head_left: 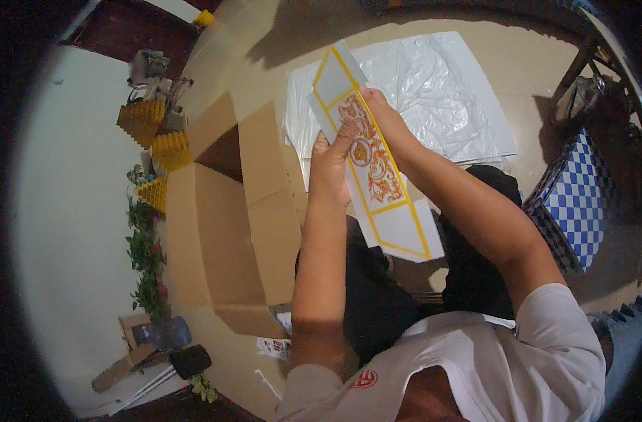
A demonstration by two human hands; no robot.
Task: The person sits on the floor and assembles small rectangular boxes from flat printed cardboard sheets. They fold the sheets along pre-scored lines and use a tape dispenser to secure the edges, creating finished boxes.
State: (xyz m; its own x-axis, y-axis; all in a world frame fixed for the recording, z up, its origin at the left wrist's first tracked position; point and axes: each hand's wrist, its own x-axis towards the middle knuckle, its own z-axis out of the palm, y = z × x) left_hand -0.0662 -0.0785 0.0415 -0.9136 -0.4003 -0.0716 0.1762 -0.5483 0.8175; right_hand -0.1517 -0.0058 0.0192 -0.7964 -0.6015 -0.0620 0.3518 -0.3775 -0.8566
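Two hands hold one long flat card blank (377, 165), white with yellow border lines and an orange scroll ornament along its middle panel, raised above the seated person's lap. From the head view, its long axis runs on a slant, from the upper left end out over the floor down to the lower right end near the person's knees. The left hand (331, 165) has its grip closed on the card's left edge about midway along, thumb lying up across the printed face near the round medallion. The right hand (384, 116) grips the opposite edge a little farther up, fingers wrapped behind, so the card lies between the two hands with both touching it; the right sits nearer the far end, the left nearer the middle. Beyond the card, a stack of white sheets under clear plastic (440, 91) lies flat on the floor (532, 105). To the left stands an open brown cardboard box (229, 211), and past it small stacks of yellow folded pieces (156, 151). A blue and white chequered seat (577, 200) is at the right.
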